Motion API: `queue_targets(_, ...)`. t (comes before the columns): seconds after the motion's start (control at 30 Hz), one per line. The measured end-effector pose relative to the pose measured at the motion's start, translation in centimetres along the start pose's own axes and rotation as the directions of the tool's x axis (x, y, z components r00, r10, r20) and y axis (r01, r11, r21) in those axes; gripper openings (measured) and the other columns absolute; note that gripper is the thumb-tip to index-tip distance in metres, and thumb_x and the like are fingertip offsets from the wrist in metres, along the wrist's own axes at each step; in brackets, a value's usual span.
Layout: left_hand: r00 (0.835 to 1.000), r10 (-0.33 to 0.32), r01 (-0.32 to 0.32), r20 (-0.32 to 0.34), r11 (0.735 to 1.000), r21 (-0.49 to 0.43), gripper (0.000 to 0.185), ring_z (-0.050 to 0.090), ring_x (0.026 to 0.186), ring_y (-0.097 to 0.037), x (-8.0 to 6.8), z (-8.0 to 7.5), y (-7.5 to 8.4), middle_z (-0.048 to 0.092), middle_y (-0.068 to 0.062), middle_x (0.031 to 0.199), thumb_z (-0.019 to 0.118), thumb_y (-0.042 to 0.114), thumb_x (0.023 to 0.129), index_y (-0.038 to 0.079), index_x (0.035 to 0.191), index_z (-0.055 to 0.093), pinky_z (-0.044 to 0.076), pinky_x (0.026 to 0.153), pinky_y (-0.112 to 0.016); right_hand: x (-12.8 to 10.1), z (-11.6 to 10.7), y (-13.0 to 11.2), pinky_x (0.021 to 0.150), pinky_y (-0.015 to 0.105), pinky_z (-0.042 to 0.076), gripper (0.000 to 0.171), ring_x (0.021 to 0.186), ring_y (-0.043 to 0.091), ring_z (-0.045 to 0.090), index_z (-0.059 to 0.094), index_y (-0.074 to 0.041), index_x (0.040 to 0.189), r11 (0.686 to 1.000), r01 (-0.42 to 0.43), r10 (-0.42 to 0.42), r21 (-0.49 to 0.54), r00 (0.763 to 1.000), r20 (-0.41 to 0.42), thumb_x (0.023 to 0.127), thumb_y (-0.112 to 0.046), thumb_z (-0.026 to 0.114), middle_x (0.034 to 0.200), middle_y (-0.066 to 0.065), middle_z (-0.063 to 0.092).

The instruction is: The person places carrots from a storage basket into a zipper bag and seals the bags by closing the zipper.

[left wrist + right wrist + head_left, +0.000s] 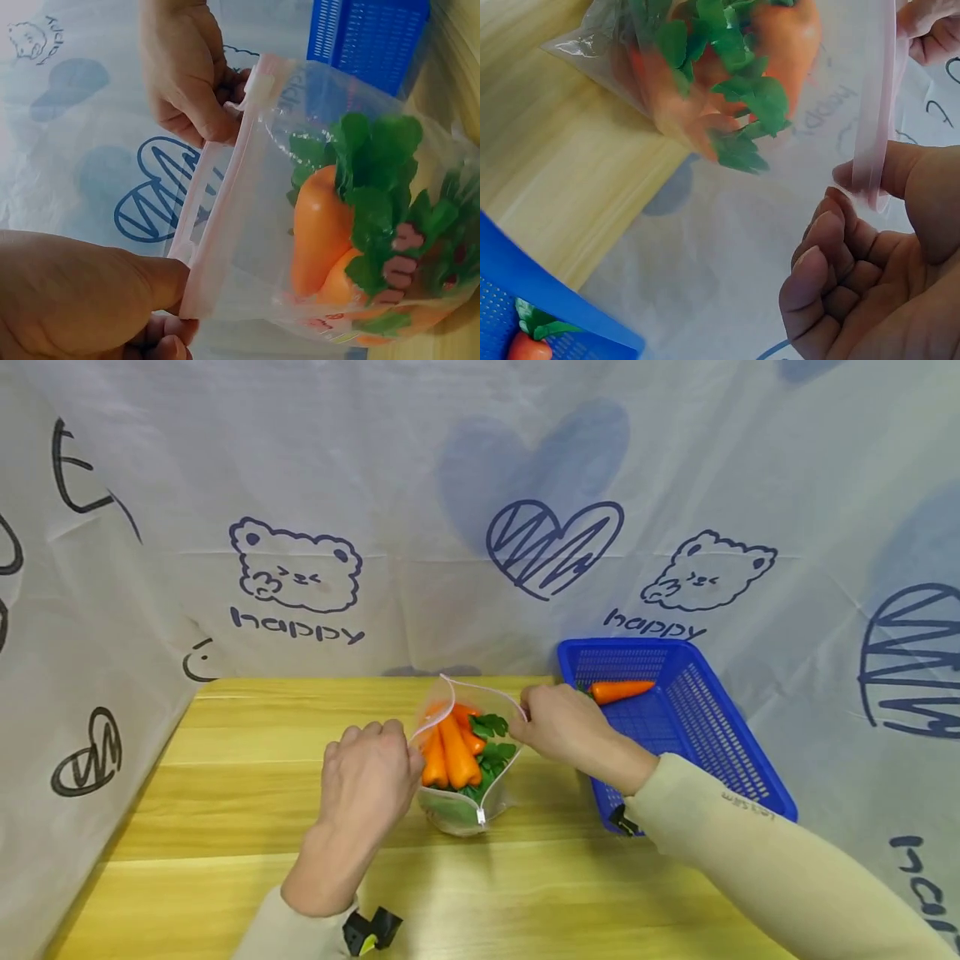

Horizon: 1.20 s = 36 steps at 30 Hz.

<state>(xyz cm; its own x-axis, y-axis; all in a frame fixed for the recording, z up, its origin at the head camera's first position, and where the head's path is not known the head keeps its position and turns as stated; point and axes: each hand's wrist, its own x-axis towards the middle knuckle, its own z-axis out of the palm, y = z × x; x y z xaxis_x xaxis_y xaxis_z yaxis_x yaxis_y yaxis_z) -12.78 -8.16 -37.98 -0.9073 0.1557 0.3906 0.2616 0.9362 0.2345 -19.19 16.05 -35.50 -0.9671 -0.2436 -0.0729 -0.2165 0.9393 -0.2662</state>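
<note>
Two hands are clamped on one thing: from the head view, your left hand [369, 774] pinches the left end of the mouth of the clear zip bag [461, 810], and your right hand [558, 724] pinches the right end, holding the mouth spread apart near the middle of the wooden table [225, 793]. Inside the bag stand several toy carrots [448, 750] with green tops. Bare table lies to the left of your left hand and in front of the bag toward you; on the right the blue basket [720, 743] sits just beside your right wrist, its near corner close to your sleeve [750, 852], and one loose carrot [621, 691] lies at its far end. A printed cloth backdrop [480, 510] closes off the table's far edge and both sides. From the left wrist view, your left thumb and fingers [161, 281] grip the pink zip strip [217, 217], your right hand [184, 71] holds the white slider [256, 85] end, and the basket [367, 37] shows behind the bag [300, 225]. From the right wrist view, your right hand [885, 262] pinches the strip [876, 112] between thumb and curled fingers, the bag [705, 82] rests on the table [547, 172], and the basket's rim [555, 311] stands close below.
</note>
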Motion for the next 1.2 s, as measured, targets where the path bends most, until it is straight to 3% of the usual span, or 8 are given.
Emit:
queue_targets(0.17,0.999,0.036,-0.036,0.015,0.997,0.064,0.024,0.043,0.058,-0.028,0.1,-0.1,0.1,0.045,-0.006,0.061,0.068,0.01,0.086,0.006,0.07,0.051,0.033,0.054,-0.035,-0.4,-0.4,0.1,0.053,0.032,0.038,0.025,0.056,0.017,0.051,0.058,-0.018,0.073,1.0,0.029,-0.029,-0.002,0.999,-0.024,0.091,-0.032,0.068,0.062,-0.004,0.052)
queue_targets(0.3,0.999,0.039,-0.04,0.027,0.999,0.037,0.024,0.042,0.058,-0.027,0.1,-0.1,0.2,0.045,-0.005,0.063,0.069,0.011,0.086,0.006,0.071,0.051,0.031,0.054,-0.034,-0.3,-1.7,1.2,0.054,0.031,0.038,0.034,0.054,0.016,0.05,0.059,-0.018,0.071,0.997,0.046,-0.044,0.059,0.998,-0.037,0.095,-0.04,0.068,0.06,-0.005,0.052)
queue_targets(0.47,0.999,0.007,-0.006,0.043,1.0,-0.017,0.022,0.04,0.057,-0.026,-0.1,0.0,0.1,0.044,-0.005,0.062,0.065,0.009,0.086,0.008,0.071,0.049,0.03,0.054,-0.034,1.1,-3.9,4.9,0.056,0.033,0.036,0.032,0.054,0.016,0.045,0.053,-0.017,0.065,0.999,-0.031,0.032,0.041,0.999,-0.008,0.095,-0.028,0.06,0.059,-0.003,0.048)
queue_targets(0.6,0.994,-0.03,0.035,0.105,0.998,-0.05,0.018,0.043,0.06,-0.026,-0.2,0.1,0.1,0.047,-0.005,0.065,0.063,0.011,0.087,0.01,0.073,0.053,0.032,0.057,-0.035,2.8,-4.8,8.9,0.059,0.035,0.04,0.027,0.06,0.019,0.051,0.062,-0.015,0.072,0.993,-0.11,0.112,-0.037,0.992,0.057,0.096,-0.025,0.06,0.063,-0.001,0.055)
queue_targets(0.73,0.986,-0.055,0.066,0.158,0.996,-0.066,0.015,0.046,0.064,-0.027,-0.3,0.2,0.3,0.05,-0.004,0.068,0.062,0.013,0.088,0.011,0.075,0.055,0.034,0.06,-0.036,4.5,-3.2,12.7,0.065,0.039,0.043,0.025,0.067,0.023,0.052,0.064,-0.011,0.076,0.988,-0.134,0.143,-0.082,0.984,0.106,0.097,-0.024,0.059,0.069,0.002,0.056)
queue_targets(0.9,0.985,-0.056,0.07,0.163,0.994,-0.079,0.013,0.046,0.065,-0.026,-0.4,0.5,0.6,0.051,-0.003,0.069,0.06,0.011,0.087,0.011,0.076,0.055,0.034,0.061,-0.036,6.2,0.7,16.3,0.078,0.048,0.05,0.02,0.078,0.029,0.058,0.064,-0.007,0.086,0.989,-0.072,0.096,-0.129,0.976,0.194,0.099,-0.022,0.059,0.082,0.009,0.062)
queue_targets(1.07,0.99,-0.04,0.052,0.134,0.995,-0.09,0.011,0.046,0.064,-0.026,-0.5,0.6,0.7,0.051,-0.003,0.069,0.062,0.011,0.086,0.01,0.076,0.056,0.033,0.06,-0.035,7.4,3.2,17.8,0.086,0.056,0.053,0.014,0.083,0.033,0.061,0.056,-0.009,0.083,0.981,-0.009,0.048,-0.194,0.979,0.198,0.093,-0.019,0.057,0.084,0.011,0.062)
queue_targets(1.2,0.991,-0.034,0.047,0.127,0.994,-0.101,0.011,0.046,0.063,-0.025,-0.5,0.7,0.7,0.051,-0.002,0.068,0.062,0.011,0.086,0.011,0.076,0.057,0.033,0.059,-0.035,7.7,3.7,18.0,0.091,0.059,0.054,0.011,0.087,0.036,0.063,0.054,-0.008,0.084,0.976,-0.027,0.071,-0.215,0.977,0.2,0.091,-0.016,0.056,0.088,0.015,0.064)
